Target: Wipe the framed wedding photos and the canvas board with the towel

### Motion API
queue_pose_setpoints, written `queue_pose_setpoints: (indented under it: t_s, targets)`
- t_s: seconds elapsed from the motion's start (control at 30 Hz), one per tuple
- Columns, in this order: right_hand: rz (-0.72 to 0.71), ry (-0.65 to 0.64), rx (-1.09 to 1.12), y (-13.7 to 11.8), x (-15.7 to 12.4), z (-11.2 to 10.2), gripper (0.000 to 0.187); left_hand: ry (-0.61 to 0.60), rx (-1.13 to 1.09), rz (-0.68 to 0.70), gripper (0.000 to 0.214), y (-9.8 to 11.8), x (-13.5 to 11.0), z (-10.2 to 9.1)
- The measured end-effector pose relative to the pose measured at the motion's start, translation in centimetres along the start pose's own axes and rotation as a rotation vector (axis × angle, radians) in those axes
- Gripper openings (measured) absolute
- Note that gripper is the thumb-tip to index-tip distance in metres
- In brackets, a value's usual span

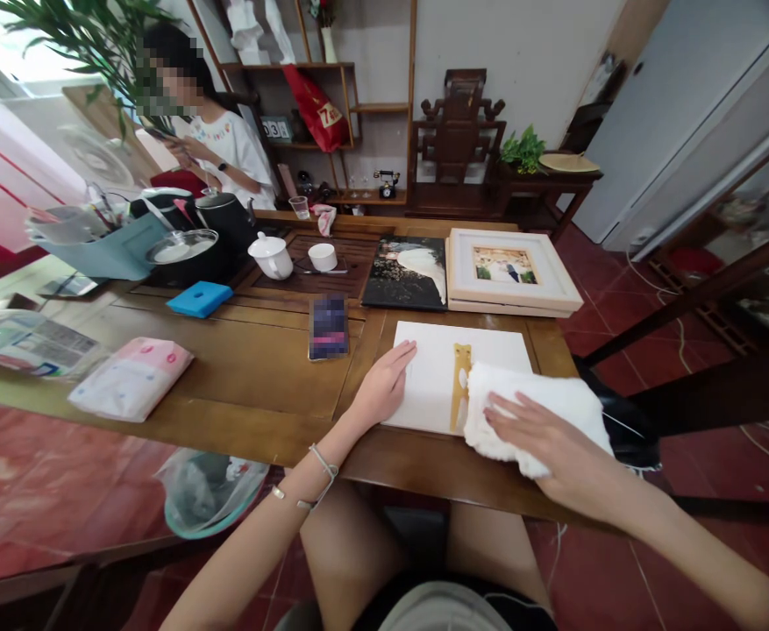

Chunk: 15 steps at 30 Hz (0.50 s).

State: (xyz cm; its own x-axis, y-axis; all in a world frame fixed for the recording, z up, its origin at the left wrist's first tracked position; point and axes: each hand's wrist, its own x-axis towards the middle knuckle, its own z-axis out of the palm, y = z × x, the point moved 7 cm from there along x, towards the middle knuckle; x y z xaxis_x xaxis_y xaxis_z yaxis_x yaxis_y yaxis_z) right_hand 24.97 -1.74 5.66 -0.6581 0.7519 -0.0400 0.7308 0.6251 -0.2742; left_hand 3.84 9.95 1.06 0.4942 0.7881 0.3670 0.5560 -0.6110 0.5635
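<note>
A white panel [423,379] with a yellow cat-like figure [460,377] lies flat on the wooden table in front of me. My left hand [384,382] rests on its left edge, fingers stretched out and holding nothing. Over the right part of the panel, my right hand [534,434] holds a bunched white towel [568,405] down, fingers spread across the cloth. The towel hides the panel's right side and overhangs the table's edge. Whether the panel is a canvas or a framed print I cannot tell.
Behind the panel lie a dark wedding photo [405,273] and a pale-framed photo [516,270]. A phone [329,328], a tissue pack [131,379], a blue block [200,299] and a lidded white teacup [271,256] are leftward. A person [232,145] sits beyond; a lined bin [210,491] stands below.
</note>
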Motion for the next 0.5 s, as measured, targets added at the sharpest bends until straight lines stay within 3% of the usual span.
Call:
queue_pose_setpoints:
  t_s: [0.1, 0.3, 0.37, 0.43, 0.5]
  targets:
    - [-0.032, -0.010, 0.056, -0.4, -0.6, 0.2, 0.092, 0.005, -0.004, -0.004, 0.051, 0.0, 0.0, -0.1]
    - [0.154, 0.211, 0.014, 8.3, 4.0, -1.7, 0.075, -0.012, 0.001, -0.008, 0.051, 0.1, 0.0, -0.1]
    - [0.214, 0.250, -0.037, 10.0, 6.0, -2.2, 0.070, -0.016, 0.003, -0.011, 0.051, 0.1, 0.0, -0.1]
    - [0.238, 0.263, -0.111, 9.9, 7.4, -2.4, 0.067, -0.017, 0.003, -0.014, 0.051, 0.1, 0.0, -0.1]
    - [0.219, 0.244, -0.175, 8.1, 7.5, -1.8, 0.066, -0.015, 0.001, -0.012, 0.051, 0.0, 0.0, -0.1]
